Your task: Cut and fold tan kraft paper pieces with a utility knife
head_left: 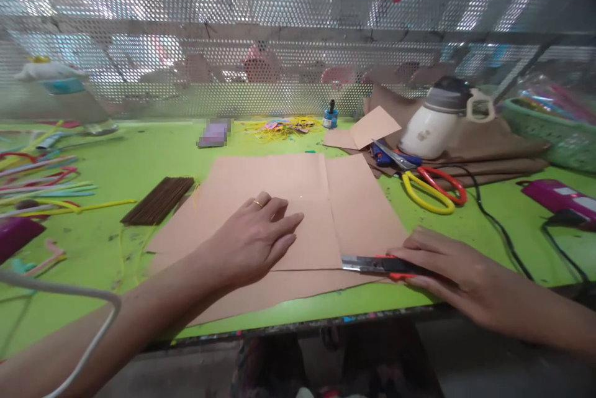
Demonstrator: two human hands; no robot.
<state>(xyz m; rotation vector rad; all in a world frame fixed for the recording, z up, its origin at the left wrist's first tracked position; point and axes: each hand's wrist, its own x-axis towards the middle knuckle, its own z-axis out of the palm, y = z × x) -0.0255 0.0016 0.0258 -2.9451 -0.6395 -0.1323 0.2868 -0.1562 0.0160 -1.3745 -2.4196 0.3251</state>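
Observation:
Sheets of brown kraft paper (293, 243) lie overlapped on the green table in front of me. My left hand (261, 236), wearing a ring, rests palm down on the top sheet, its fingers loosely bent and apart with no object in them. In my right hand (447, 274) is a utility knife (365, 264) with a black and red handle. Its metal end points left and lies at the lower right corner of the top sheet. A narrow paper strip (323, 176) runs along that sheet's upper right part.
Scissors (426, 190) with red and yellow handles, a white jug (431, 122) and folded brown material (498, 143) lie at right. A blue bottle (330, 115) stands behind. Brown sticks (158, 200) and coloured pipe cleaners (46, 187) lie left. A grey cable (105, 330) crosses my left forearm.

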